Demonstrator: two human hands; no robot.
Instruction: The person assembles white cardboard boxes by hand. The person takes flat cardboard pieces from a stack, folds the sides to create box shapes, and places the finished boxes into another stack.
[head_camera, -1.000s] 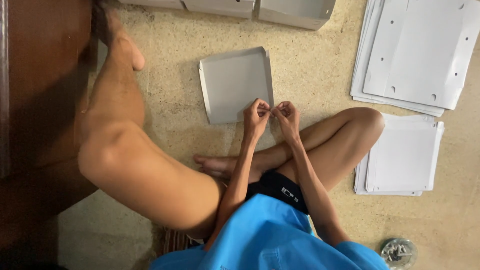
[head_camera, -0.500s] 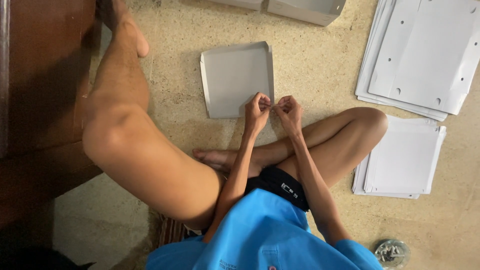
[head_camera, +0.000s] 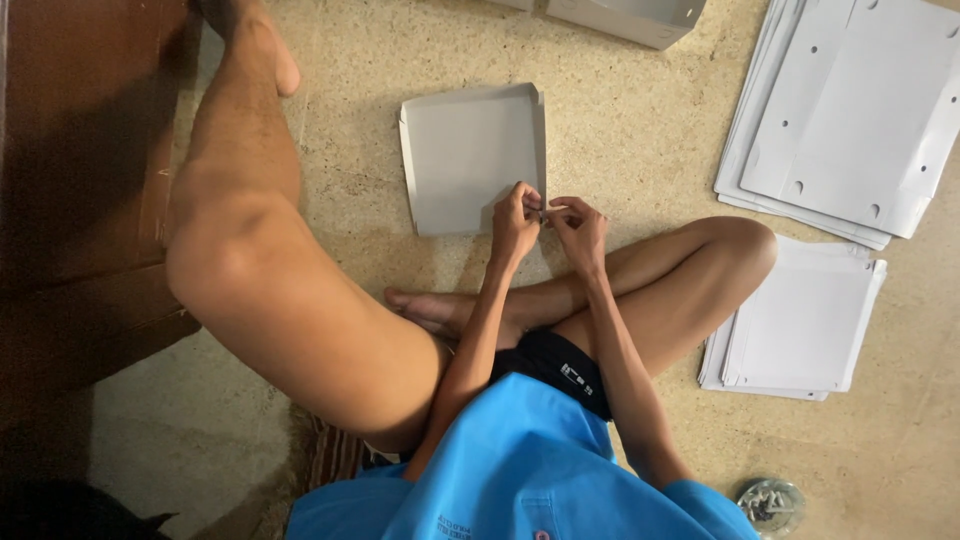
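A grey cardboard tray (head_camera: 465, 150) with low folded-up edges lies on the floor in front of my crossed legs. My left hand (head_camera: 515, 225) and my right hand (head_camera: 580, 230) meet at its near right corner. The fingertips of both hands pinch the cardboard there, thumbs and forefingers pressed close together. Whether something small sits between the fingers is hidden.
Two stacks of flat white cardboard blanks lie to the right, one far (head_camera: 850, 110) and one near (head_camera: 800, 320). Folded boxes (head_camera: 630, 15) stand at the top edge. A small round container (head_camera: 768, 500) sits by my right hip. Brown wooden furniture (head_camera: 80, 150) fills the left side.
Both hands stay pinched at the tray's near right corner, with only small finger movements. The view has shifted slightly.
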